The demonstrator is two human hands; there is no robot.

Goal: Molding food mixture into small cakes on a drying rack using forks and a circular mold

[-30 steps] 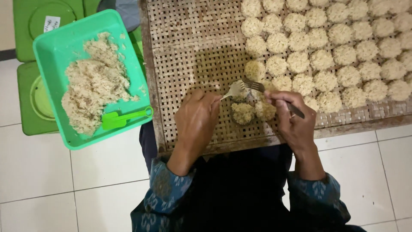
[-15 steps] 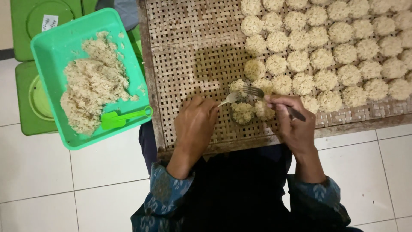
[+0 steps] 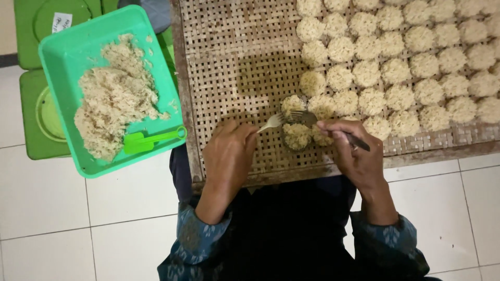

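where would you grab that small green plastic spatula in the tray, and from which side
Probably by the thin handle of the small green plastic spatula, near its looped end at the right rim of the green plastic tray. The handle lies flat, pointing right and clear of the pale shredded mixture, while the wide blade sits against the heap. Coming from the right, fingers pinching across the handle, should avoid the food.
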